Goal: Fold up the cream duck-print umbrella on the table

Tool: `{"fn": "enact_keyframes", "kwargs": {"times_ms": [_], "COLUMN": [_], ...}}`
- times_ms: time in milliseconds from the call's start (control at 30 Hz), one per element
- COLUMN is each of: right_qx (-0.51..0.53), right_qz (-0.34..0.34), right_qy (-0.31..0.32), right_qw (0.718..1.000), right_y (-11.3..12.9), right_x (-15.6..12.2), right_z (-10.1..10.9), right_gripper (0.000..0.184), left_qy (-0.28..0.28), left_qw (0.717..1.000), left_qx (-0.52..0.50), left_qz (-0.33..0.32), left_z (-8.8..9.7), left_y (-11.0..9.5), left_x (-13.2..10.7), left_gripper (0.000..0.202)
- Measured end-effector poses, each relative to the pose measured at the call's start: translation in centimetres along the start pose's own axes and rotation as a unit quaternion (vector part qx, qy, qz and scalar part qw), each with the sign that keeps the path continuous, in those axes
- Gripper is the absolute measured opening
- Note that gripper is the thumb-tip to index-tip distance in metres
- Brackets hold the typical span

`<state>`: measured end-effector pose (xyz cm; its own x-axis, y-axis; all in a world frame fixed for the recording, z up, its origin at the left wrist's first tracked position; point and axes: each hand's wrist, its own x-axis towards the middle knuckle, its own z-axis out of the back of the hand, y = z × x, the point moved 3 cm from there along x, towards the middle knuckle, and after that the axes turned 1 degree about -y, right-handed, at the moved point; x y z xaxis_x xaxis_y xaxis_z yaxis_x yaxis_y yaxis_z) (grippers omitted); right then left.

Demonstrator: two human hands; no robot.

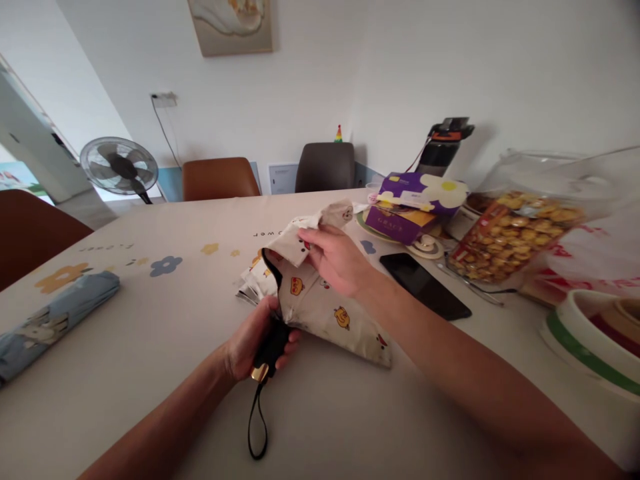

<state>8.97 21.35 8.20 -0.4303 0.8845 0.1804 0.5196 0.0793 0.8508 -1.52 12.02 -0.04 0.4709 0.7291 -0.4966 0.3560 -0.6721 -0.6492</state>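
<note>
A folding umbrella with a cream canopy (343, 313) printed with small yellow ducks lies half collapsed over the table. My left hand (257, 340) is wrapped round its black handle (270, 347), which has a gold-coloured end and a black wrist strap (257, 427) hanging toward me. With fingers and thumb pinched together, my right hand (333, 257) grips a fold of the canopy above the handle. Loose pleats of the fabric stick out to the left and far side, and one flap spreads to the right under my right wrist. The umbrella's shaft is hidden by cloth.
A folded blue umbrella (60, 320) lies at the left. On the right are a black phone (425, 283), a purple tissue box (395, 223), a dark bottle (443, 150), a clear snack container (520, 230) and stacked tape rolls (595, 333). Chairs (220, 179) line the far edge.
</note>
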Motion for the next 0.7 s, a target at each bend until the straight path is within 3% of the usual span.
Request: {"fn": "enact_keyframes", "kwargs": {"times_ms": [100, 200, 367, 467, 567, 700], "right_qx": [-0.015, -0.035, -0.07, -0.053, -0.058, -0.166], "right_qz": [0.004, 0.015, -0.032, 0.009, 0.027, -0.066], "right_qy": [-0.01, -0.02, 0.067, 0.059, 0.069, 0.118], "right_qw": [1.0, 0.999, 0.995, 0.997, 0.996, 0.977], "right_y": [-0.4, -0.6, -0.1, 1.5, 2.8, 2.1], "right_x": [0.1, 0.0, -0.4, -0.5, -0.9, -1.8], "right_z": [0.2, 0.2, -0.5, -0.2, 0.1, -0.8], "right_gripper": [0.004, 0.003, 0.015, 0.021, 0.021, 0.024], "left_qy": [-0.015, -0.071, -0.131, -0.124, -0.122, -0.097], "left_qw": [0.999, 0.988, 0.961, 0.969, 0.984, 0.981], "left_qx": [0.026, 0.127, 0.235, 0.204, 0.093, -0.071], "left_qz": [-0.02, -0.054, -0.055, -0.061, -0.091, -0.155], "left_z": [0.1, 0.5, 0.6, 0.2, 0.1, 0.9], "left_y": [0.0, 0.4, 1.3, 1.4, 0.8, -1.0], "left_x": [-0.1, -0.1, 0.2, 0.4, 0.7, 0.9], "left_gripper": [0.046, 0.048, 0.052, 0.05, 0.042, 0.034]}}
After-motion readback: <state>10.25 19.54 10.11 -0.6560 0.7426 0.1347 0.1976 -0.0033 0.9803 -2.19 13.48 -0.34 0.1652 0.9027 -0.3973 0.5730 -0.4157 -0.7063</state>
